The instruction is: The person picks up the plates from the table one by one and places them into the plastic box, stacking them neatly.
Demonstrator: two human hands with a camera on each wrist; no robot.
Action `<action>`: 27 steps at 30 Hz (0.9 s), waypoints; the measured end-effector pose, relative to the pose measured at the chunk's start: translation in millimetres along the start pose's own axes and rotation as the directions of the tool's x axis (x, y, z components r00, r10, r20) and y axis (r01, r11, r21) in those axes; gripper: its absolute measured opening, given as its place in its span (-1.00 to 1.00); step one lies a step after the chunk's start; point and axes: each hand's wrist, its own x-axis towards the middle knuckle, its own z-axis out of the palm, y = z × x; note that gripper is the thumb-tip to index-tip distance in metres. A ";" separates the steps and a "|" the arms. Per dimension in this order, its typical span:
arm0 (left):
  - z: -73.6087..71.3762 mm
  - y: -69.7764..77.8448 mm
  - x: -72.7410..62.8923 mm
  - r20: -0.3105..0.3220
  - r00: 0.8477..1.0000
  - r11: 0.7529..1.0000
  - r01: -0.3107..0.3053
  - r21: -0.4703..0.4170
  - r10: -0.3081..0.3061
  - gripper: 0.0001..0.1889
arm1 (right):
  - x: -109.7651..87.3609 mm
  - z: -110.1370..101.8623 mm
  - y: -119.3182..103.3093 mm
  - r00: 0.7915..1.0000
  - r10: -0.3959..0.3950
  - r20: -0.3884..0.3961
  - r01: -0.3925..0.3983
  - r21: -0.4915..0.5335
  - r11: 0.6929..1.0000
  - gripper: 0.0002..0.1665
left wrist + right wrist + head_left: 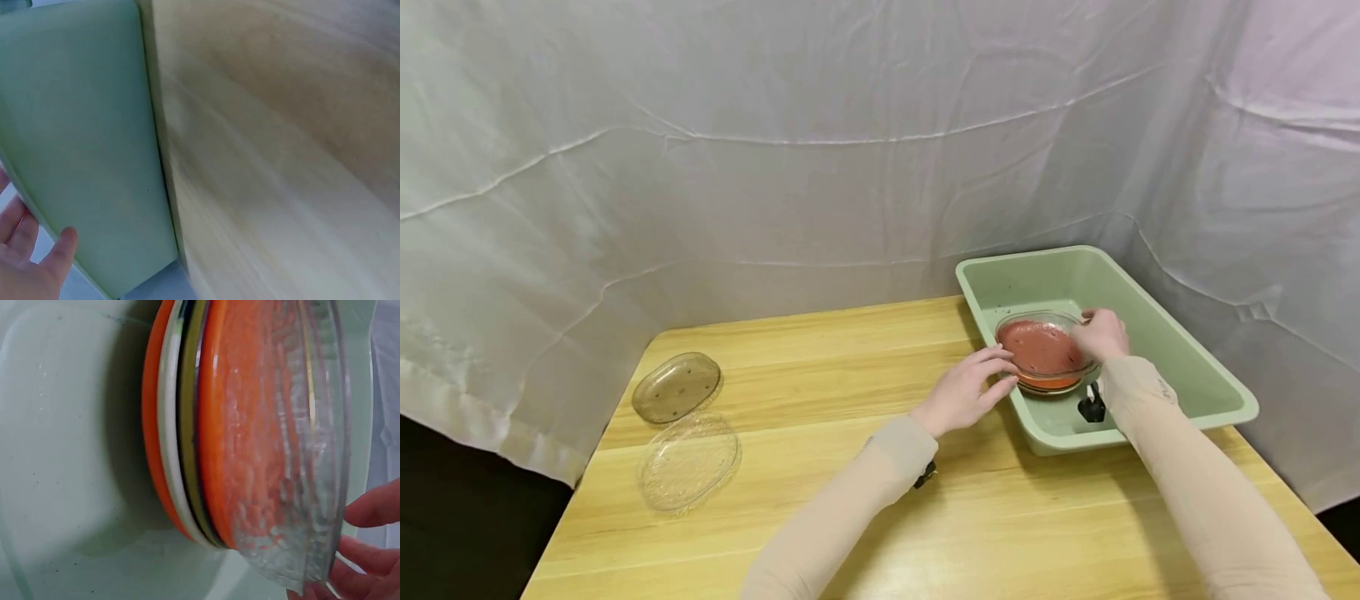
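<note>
Inside the green basin (1180,350) stands a stack of plates (209,425), with orange, white and olive edges showing. A clear textured glass dish (294,456) lies over the top orange plate. My right hand (1101,335) pinches its right edge, thumb and fingers on either side of the rim in the right wrist view. At the basin's near left rim is my left hand (964,390), fingers spread and reaching over the rim beside the stack. The left wrist view shows its thumb (62,250) outside the basin wall.
On the left of the wooden table (820,375) lie a brownish translucent oval dish (676,387) and a clear oval dish (688,462), close together. Pale cloth (820,200) hangs behind the table and along the right side, near the basin.
</note>
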 end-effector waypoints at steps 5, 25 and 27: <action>-10.8 -4.2 -3.4 0.000 1.000 0.999 0.007 -0.038 -0.007 -0.63 | -5.2 -3.6 -6.6 0.996 -0.041 -0.078 0.044 0.039 0.998 -0.25; -80.3 -72.2 -56.6 -0.094 0.961 0.965 0.263 -0.002 -0.262 -0.50 | -48.8 7.1 -112.4 0.946 -0.291 -0.143 0.321 0.278 0.906 -0.47; -88.8 -78.9 -65.4 -0.109 0.952 0.958 0.287 0.010 -0.285 -0.50 | -54.5 12.4 -125.8 0.935 -0.324 -0.142 0.352 0.297 0.888 -0.49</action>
